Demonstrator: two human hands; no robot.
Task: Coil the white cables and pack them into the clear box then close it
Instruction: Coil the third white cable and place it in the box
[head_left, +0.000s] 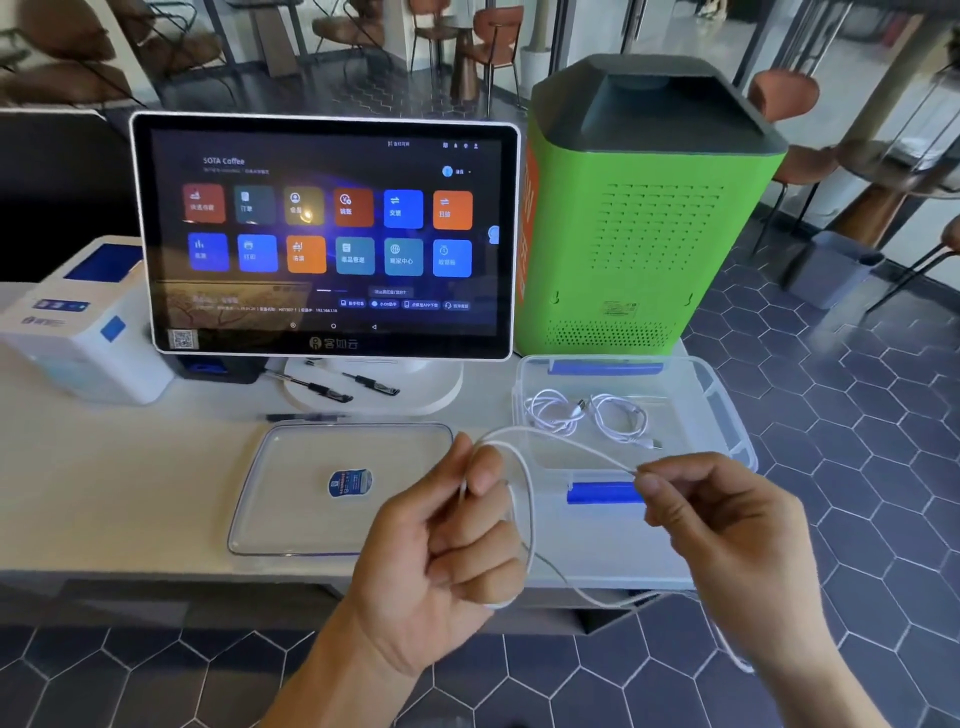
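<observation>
Cable in hand: a white cable (524, 499) is held in the air over the near edge of the desk (156, 441), in front of the clear box (727, 415); it hangs in a loop from the left hand, and its loose tail drops below the desk edge on the right.
Left hand (447, 540): grip closed on the cable, thumb and forefinger pinching the gathered strands, the other fingers curled in under them; judged to be the anchor that keeps the loop from springing apart.
Right hand (727, 525): grip closed on the same cable, fingertips pinching one strand just right of the loop; judged to be feeding the free length round for the next turn.
Why held so: the hands are near each other at about the same height, which keeps the strand between them taut and the loop small enough for the box.
Cables already packed: two coiled white cables (587, 415) lie side by side on the floor of the box, toward its far side.
Box: open, on the right of the desk, blue latches on its near and far walls.
Lid (322, 514): lies flat on the desk just left of the box, near edge, a blue sticker at its centre; left off, likely until the last coil goes in.
</observation>
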